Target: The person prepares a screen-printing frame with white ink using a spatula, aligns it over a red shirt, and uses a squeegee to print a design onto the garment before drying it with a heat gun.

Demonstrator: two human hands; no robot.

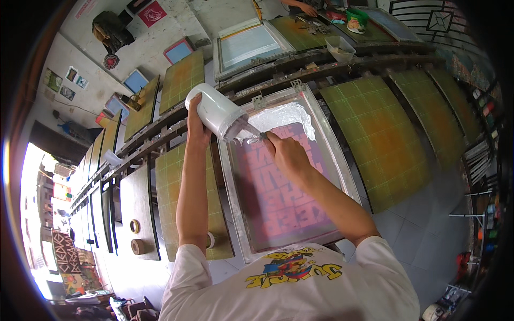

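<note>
My left hand is wrapped round a white plastic jar, which tips with its mouth down to the right over a screen-printing frame. In my right hand is a spatula, gripped by its handle, its blade at the jar's mouth. White ink lies along the far end of the mesh, and some hangs under the jar's mouth. Pinkish block lettering shows through the mesh nearer to me. The jar's inside and the blade's tip are hidden.
Greenish printing boards flank the frame along metal rails. Two tape rolls lie on a pale board at left. Behind stand another screen, a clear plastic tub and a green bucket, near another person's hand.
</note>
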